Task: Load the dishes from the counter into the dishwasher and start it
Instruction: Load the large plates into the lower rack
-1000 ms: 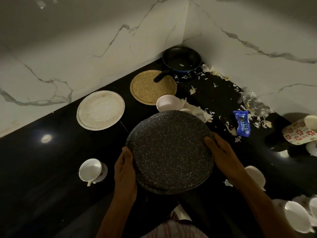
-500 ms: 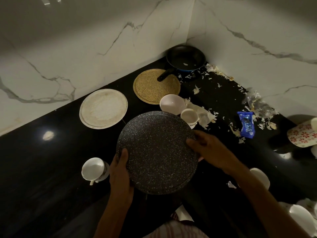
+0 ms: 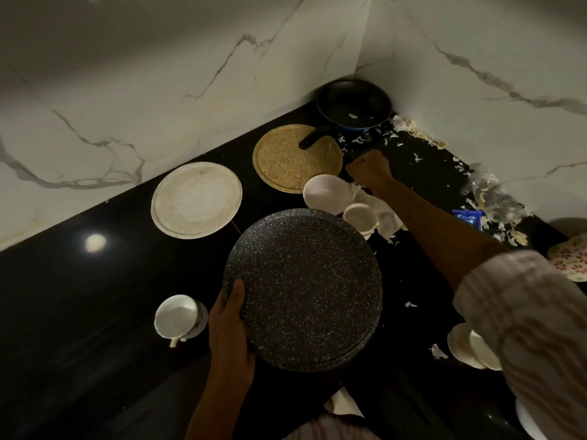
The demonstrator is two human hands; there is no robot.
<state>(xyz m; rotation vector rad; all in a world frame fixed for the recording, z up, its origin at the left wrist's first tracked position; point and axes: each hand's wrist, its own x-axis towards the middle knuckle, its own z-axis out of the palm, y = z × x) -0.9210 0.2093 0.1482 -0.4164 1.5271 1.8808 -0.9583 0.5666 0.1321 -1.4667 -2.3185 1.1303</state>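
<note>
Speckled plates (image 3: 305, 290) gripped left (image 3: 230, 325); right (image 3: 370, 168) seemingly fisted.

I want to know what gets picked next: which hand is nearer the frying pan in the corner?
Right. The right hand reaches just short of the frying pan, near its handle; the left hand holds the speckled plate by the counter's front.

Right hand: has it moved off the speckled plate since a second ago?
Yes. The right hand left the speckled plate, reaching back beside the cork mat.
</note>
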